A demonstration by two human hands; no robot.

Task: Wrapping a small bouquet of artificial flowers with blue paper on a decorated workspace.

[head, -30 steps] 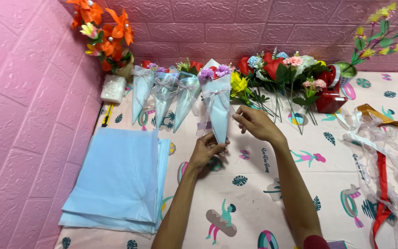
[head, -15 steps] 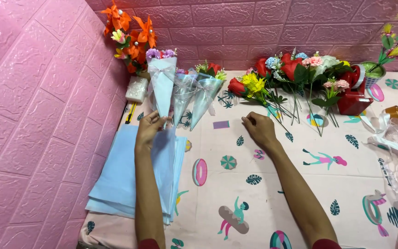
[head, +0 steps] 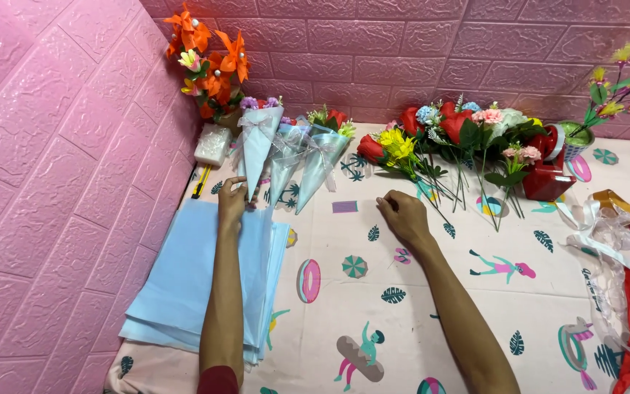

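Her left hand (head: 232, 198) grips a blue cone bouquet (head: 258, 146) by its tip, above the paper stack (head: 184, 284); right hand (head: 402, 216) rests curled, holding nothing, near flowers (head: 468, 131).

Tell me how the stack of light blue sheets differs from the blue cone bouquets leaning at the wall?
The light blue sheets lie flat, stacked and unrolled on the tablecloth; the cone bouquets are rolled to a point and lean against the wall. The sheets hold nothing, while the cones hold small flowers and are tied with ribbon bows. The left hand rests at the sheets' top edge, touching the nearest cone's tip. Both look the same pale blue.
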